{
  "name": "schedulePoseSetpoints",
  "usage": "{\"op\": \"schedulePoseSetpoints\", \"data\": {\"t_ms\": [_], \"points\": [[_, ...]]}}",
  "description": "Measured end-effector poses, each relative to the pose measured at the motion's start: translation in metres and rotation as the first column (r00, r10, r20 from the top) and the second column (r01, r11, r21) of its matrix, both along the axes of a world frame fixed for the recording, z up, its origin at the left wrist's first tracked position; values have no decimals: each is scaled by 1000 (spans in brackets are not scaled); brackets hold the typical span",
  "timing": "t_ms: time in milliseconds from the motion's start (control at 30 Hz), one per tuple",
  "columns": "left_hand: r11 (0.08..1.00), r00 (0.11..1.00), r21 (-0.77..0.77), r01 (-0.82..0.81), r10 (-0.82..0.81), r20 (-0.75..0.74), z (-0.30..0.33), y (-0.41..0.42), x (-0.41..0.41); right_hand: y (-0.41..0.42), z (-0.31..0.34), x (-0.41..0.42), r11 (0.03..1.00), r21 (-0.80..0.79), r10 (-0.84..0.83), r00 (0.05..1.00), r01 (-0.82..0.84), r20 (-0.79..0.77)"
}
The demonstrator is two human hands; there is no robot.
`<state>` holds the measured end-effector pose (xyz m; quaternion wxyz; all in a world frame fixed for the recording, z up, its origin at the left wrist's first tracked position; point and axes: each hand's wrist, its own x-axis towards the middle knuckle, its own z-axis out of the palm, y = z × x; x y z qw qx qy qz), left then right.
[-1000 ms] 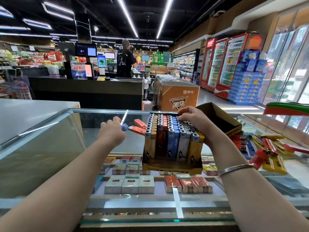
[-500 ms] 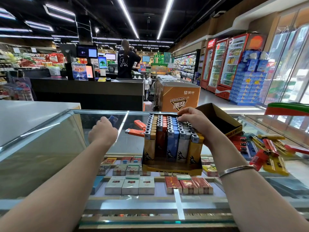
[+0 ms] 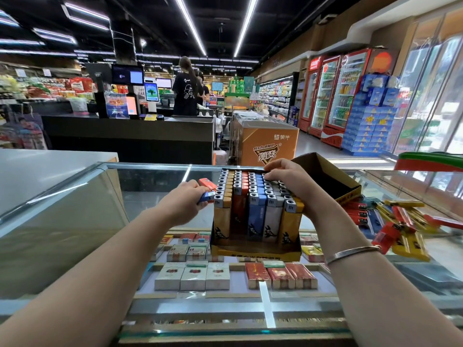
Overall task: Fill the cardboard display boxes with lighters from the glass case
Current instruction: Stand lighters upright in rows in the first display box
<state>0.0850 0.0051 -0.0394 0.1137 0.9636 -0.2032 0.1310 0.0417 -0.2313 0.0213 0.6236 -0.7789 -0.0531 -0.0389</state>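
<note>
A cardboard display box (image 3: 255,249) packed with upright lighters (image 3: 253,196) in yellow, red, blue and white rows stands on the glass case (image 3: 150,186). My left hand (image 3: 183,201) grips a blue lighter (image 3: 206,196) right at the box's left side. An orange lighter (image 3: 207,183) lies on the glass just beyond it. My right hand (image 3: 288,181) rests with curled fingers on the tops of the lighters at the back right of the box.
An open empty cardboard box (image 3: 325,176) sits behind my right hand. Several loose red, yellow and blue lighters (image 3: 390,221) lie on the glass at the right. Cigarette packs (image 3: 193,274) fill the case below. A checkout counter (image 3: 130,136) and a person (image 3: 186,88) stand beyond.
My left hand has swung from the far left of the glass back toward the box, carrying the blue lighter to the box's left side. My right hand has stayed on the lighter tops.
</note>
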Motion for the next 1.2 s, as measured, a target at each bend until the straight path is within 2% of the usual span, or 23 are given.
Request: {"op": "schedulePoseSetpoints", "data": {"t_ms": [100, 267, 400, 467, 533, 633, 733, 833, 900, 1067, 1200], "points": [[999, 998, 0, -54, 54, 13, 0, 0, 3, 0, 0, 0, 1000, 10, 3, 1000, -3, -2], [982, 971, 26, -187, 181, 154, -1, 10, 8, 0, 0, 1, 1000, 11, 9, 1000, -9, -5], [974, 934, 48, -220, 196, 297, 6, 8, 17, -1, 0, 0, 1000, -25, 16, 1000, -16, 15], [978, 930, 34, -204, 183, 318, 11, 1, 24, 0, 1, 1, 999, -40, 15, 1000, -14, 18], [988, 960, 44, -146, 130, 249, 13, -10, 32, 0, 1, 1, 999, -50, 10, 1000, -9, 18], [997, 996, 40, -73, 71, 52, 15, -23, 42, 1, 2, 1, 998, -55, 13, 1000, -12, 15], [998, 997, -6, -57, 56, -62, 19, -26, 49, 0, 1, 2, 998, -60, 11, 1000, -10, 15], [999, 986, 10, -47, 48, -157, 26, -24, 50, -1, 2, 2, 997, -72, 8, 1000, -6, 25], [998, 978, 24, -64, 68, -196, 30, -20, 47, -1, 2, 2, 997, -79, 2, 999, 1, 34], [971, 960, 115, -210, 227, -164, 35, -11, 34, 0, 1, 0, 996, -87, -15, 999, 18, 43], [952, 901, -1, -305, 288, -325, 38, 1, 25, 0, 1, -1, 998, -65, 0, 999, 2, 33]]}}
